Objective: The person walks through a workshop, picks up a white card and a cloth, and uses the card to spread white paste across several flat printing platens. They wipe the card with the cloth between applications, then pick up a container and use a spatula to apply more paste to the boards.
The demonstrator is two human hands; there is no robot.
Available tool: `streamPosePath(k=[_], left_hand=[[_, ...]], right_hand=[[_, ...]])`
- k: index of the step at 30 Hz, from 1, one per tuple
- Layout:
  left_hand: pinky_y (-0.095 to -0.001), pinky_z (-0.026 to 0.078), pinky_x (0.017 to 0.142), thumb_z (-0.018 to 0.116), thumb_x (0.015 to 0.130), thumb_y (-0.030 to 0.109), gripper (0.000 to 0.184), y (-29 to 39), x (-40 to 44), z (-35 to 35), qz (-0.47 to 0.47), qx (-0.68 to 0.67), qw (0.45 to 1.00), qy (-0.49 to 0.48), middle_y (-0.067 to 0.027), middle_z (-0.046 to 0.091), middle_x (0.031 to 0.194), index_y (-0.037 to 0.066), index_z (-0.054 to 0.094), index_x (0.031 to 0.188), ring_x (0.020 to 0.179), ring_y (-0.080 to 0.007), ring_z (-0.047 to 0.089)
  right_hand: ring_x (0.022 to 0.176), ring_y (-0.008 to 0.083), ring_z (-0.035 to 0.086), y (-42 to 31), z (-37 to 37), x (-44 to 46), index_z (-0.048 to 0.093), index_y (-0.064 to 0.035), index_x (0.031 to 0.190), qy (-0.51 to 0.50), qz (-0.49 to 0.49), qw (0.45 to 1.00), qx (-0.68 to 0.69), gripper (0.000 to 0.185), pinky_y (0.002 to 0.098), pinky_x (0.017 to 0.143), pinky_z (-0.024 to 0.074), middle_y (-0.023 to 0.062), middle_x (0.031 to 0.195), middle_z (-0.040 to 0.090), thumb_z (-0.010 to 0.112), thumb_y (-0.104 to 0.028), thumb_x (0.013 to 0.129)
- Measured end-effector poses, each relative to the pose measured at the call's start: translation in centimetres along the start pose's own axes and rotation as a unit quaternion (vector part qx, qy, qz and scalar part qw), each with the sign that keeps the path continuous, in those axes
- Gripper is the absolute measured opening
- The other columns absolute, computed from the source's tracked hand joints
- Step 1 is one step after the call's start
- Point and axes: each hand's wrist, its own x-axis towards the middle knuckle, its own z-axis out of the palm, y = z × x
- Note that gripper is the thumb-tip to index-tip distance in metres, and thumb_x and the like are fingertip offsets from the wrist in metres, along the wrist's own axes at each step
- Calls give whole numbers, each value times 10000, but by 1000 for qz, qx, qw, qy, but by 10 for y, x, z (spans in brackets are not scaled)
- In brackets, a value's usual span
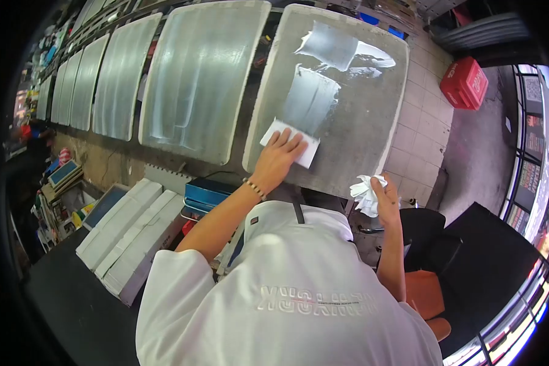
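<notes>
My left hand (276,163) grips a flat white card (308,157), fingers spread over its top, and presses it on a large grey board (354,134) with rounded corners. A thin smear of white paste (312,97) runs up the board from the card's far edge. Farther up lies a thicker patch of white paste (372,53) with ragged edges. Off the board's near right corner, my right hand (387,198) is closed around a crumpled white cloth or tissue (366,194); which of the two I cannot tell.
More grey boards (201,79) stand in a row to the left. Long white boxes (134,244) and a blue box (210,195) lie near my left arm. A red crate (463,83) sits on the floor at the right, and a black chair (424,235) is by my right arm.
</notes>
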Motion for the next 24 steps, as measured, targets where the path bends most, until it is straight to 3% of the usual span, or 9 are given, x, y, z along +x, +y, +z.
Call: streamPosePath(k=[2,3,4,6,7,9,15,22,24], left_hand=[[-500,394,1085,546,796,-30,487,-12,-9,-36,-16,9,999,-40,-115,618,1334,101,652,1253,1289,-368,517],[-477,421,1066,544,795,-44,473,-25,-5,-58,-35,-27,999,-18,-118,645,1291,95,668,1230,1245,-361,555],[-455,447,1048,542,794,-57,461,-43,-1,-76,-52,-64,997,5,-120,672,1248,88,685,1208,1202,-353,594],[-407,496,1007,493,815,-90,479,-117,19,-102,-66,-77,993,61,-135,686,1218,117,711,1188,1135,-305,653],[-429,505,964,529,772,-24,449,-170,30,-109,-38,-19,994,97,-134,697,1182,116,724,1152,1096,-330,654],[-437,532,917,536,782,27,457,-261,66,-143,-148,17,989,26,-145,705,1141,153,728,1177,1057,-343,665],[-451,540,905,520,800,65,501,-463,191,-179,-117,148,981,32,-156,704,1128,270,713,1214,1009,-365,677],[-432,525,935,513,773,48,507,-476,192,-168,-166,82,983,-6,-157,690,1157,221,708,1208,1057,-366,657],[-414,517,957,524,751,39,507,-457,131,-161,-46,117,992,20,-115,667,1247,161,698,1210,1107,-331,643]], right_hand=[[849,67,561,13,6,4,576,5,1133,64,3,996,-62,326,245,722,455,17,928,624,655,-272,979],[890,87,569,5,8,-2,546,41,1275,18,16,999,-24,463,247,749,458,49,1010,631,665,-287,971],[890,87,569,2,15,-4,546,41,1275,8,12,1000,-22,463,247,749,458,49,1010,631,665,-287,971],[773,96,615,1,18,-8,562,-64,990,18,-16,999,-42,194,278,677,501,25,874,627,585,-256,1013],[773,96,615,6,17,-11,562,-64,990,15,-19,999,-42,194,278,677,501,25,874,627,585,-256,1013],[827,82,536,23,18,-16,589,1,1142,120,-8,989,-86,336,250,720,436,24,925,614,655,-284,975],[811,87,522,-11,84,-58,606,-21,1052,153,-4,985,-81,273,269,721,433,3,877,596,624,-285,988],[780,69,491,-22,157,-59,574,-39,956,138,6,987,-79,231,254,690,412,-6,818,554,585,-263,1007],[787,70,502,-28,176,-46,581,-39,973,141,9,986,-90,226,251,694,416,-1,831,565,585,-262,1006]])
